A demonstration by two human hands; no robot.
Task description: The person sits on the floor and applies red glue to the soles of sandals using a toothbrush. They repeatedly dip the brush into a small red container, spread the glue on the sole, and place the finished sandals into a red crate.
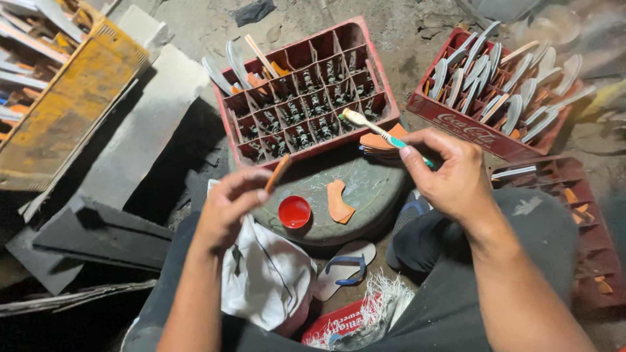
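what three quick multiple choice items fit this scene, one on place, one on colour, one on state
1. Where is the small lid? A on the round slab B in a crate C on the sandal
2. What colour is the lid? A blue B red C white
3. What is the right hand doing? A lying flat and empty B gripping a toothbrush C resting on the cloth

Answers: 1 A, it sits on the round slab. 2 B, it is plainly red. 3 B, fingers pinch the toothbrush, while the left hand pinches an orange piece.
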